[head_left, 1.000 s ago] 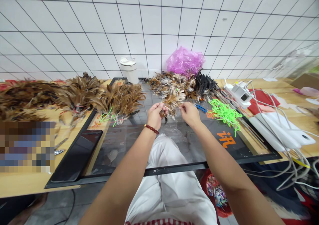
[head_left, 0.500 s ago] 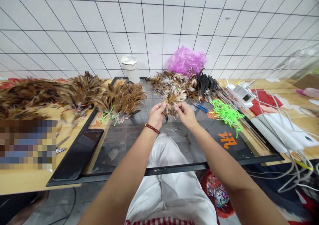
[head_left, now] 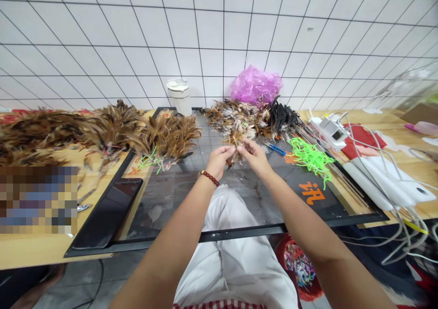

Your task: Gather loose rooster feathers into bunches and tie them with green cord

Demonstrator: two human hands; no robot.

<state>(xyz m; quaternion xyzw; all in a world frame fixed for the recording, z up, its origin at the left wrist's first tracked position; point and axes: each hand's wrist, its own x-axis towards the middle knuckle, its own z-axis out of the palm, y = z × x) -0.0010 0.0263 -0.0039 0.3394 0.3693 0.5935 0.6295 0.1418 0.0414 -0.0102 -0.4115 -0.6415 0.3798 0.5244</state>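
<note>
My left hand [head_left: 219, 160], with a beaded bracelet at the wrist, pinches a small brown feather [head_left: 229, 163] over the dark glass panel [head_left: 205, 195]. Fingertips nearly touching it, my right hand [head_left: 253, 157] is also closed in a pinch around the feathers; exactly what sits between its fingers is too small to make out. Just beyond both hands lies a loose pile of brown and white feathers [head_left: 236, 117], with black feathers [head_left: 282, 119] at its right end. Left of my hands are bundled brown feathers [head_left: 167, 135], some tied with green cord.
Blue thread snips [head_left: 276, 149] and a tangle of green cord [head_left: 311, 158] lie to the right. A white cup [head_left: 179, 98] and pink plastic bag [head_left: 256, 85] stand by the tiled wall. A black phone [head_left: 109, 213] rests at left; white power strips [head_left: 386, 181] with cables at right.
My left hand has shifted slightly right, and my right hand slightly left, so their fingertips are now almost together. The view has tilted up a little.
</note>
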